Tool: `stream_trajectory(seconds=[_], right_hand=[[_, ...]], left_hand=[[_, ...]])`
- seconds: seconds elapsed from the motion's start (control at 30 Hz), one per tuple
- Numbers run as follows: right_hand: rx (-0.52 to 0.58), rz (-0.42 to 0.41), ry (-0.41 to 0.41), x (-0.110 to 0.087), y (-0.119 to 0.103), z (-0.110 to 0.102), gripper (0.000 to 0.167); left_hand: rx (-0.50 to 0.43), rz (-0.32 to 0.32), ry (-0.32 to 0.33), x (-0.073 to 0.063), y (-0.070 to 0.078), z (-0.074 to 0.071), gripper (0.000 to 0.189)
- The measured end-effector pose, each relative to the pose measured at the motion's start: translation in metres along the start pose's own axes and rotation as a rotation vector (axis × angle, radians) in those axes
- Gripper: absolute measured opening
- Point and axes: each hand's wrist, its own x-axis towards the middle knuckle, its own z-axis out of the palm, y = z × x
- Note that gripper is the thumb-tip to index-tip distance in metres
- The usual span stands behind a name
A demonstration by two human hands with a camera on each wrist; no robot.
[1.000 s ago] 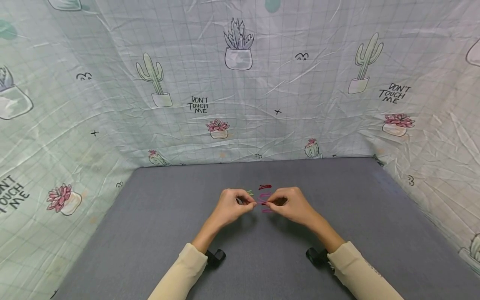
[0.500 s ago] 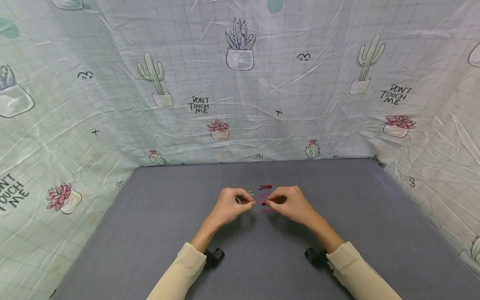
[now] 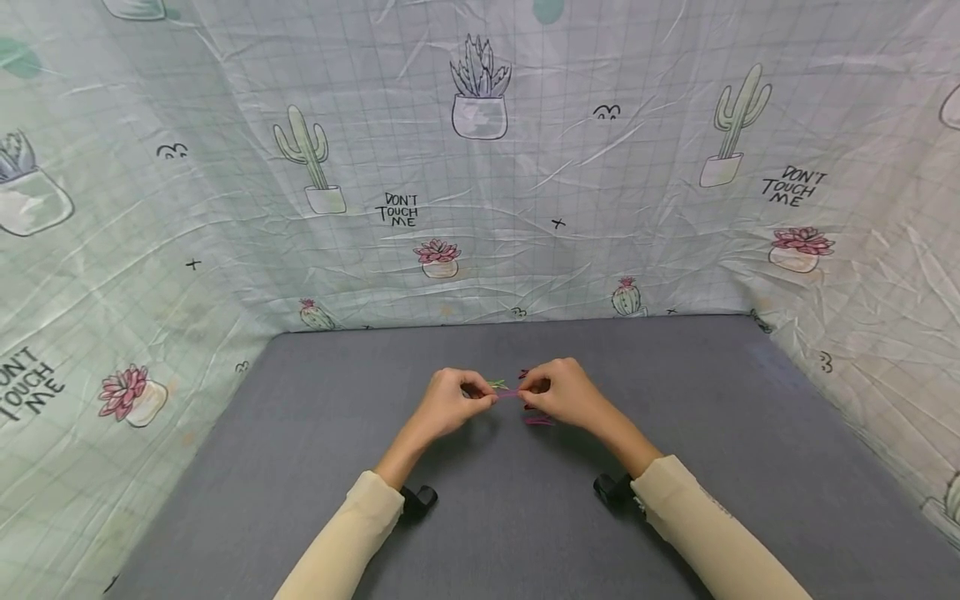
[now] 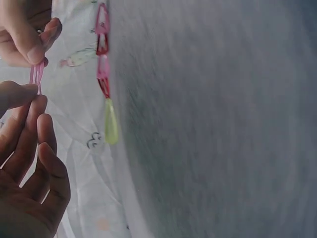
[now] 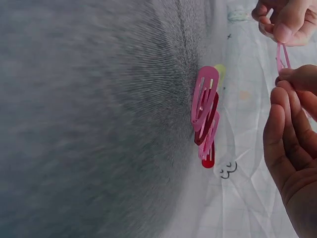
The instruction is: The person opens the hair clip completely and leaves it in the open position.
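Observation:
Between my two hands a pink snap hair clip (image 3: pixel 507 393) is held above the table. My left hand (image 3: pixel 450 404) pinches one end with thumb and fingertips, and my right hand (image 3: pixel 566 393) pinches the other. Up close in the left wrist view, the slim pink clip (image 4: pixel 36 75) spans the short gap between the fingertips. A yellow-green hair clip (image 3: pixel 497 384) lies just beyond the left fingertips. Below the right hand lies another pink clip (image 3: pixel 537 422). Red clips (image 3: pixel 524 373) are mostly hidden by that hand.
In the right wrist view, pink (image 5: pixel 205 84) and dark red (image 5: pixel 208 124) clips lie in a row on the grey tabletop (image 3: pixel 300 467). A cactus-print sheet (image 3: pixel 555 167) hangs behind the table and along its sides.
Both hands have moved a little left and farther from me, still pinching the pink clip. The right hand now covers most of the far red clip.

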Motion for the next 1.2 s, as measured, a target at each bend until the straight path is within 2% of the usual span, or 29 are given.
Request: stream_trajectory(seconds=[0.27, 0.43, 0.63, 0.9, 1.2], right_hand=[[-0.095, 0.049, -0.119, 0.025, -0.001, 0.009, 0.007], [-0.119, 0.095, -0.183, 0.031, 0.000, 0.013, 0.006], [-0.166, 0.142, -0.209, 0.035, 0.003, 0.020, 0.007], [-0.300, 0.252, -0.225, 0.039, 0.004, 0.028, 0.009], [-0.317, 0.278, -0.233, 0.039, 0.002, 0.028, 0.008]], left_hand=[[0.061, -0.060, -0.064, 0.015, -0.018, -0.008, 0.005], [0.087, -0.089, -0.134, 0.021, -0.025, -0.010, 0.005], [0.084, -0.143, -0.200, 0.024, -0.029, -0.010, 0.007], [0.141, -0.173, -0.223, 0.028, -0.029, -0.008, 0.008], [0.165, -0.182, -0.215, 0.030, -0.027, -0.006, 0.008]])
